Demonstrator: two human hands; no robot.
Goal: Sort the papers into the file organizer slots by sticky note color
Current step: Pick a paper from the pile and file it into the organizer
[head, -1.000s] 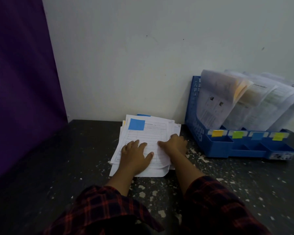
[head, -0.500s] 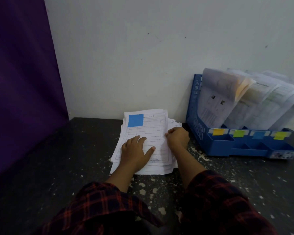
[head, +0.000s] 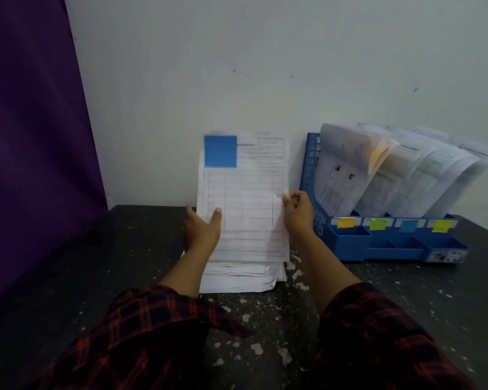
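Above the paper stack (head: 237,274) on the table (head: 102,263), the lifted sheet (head: 245,192) stands near upright. It is judged light, limp and prone to buckle; hold both side edges low. The left hand (head: 202,230) supports its 9 o'clock edge, thumb in front; the right hand (head: 297,212) pinches the 3 o'clock edge. A printed form carries a blue sticky note (head: 220,151) at 11 o'clock. The blue file organizer (head: 389,246) stands at 3 o'clock.
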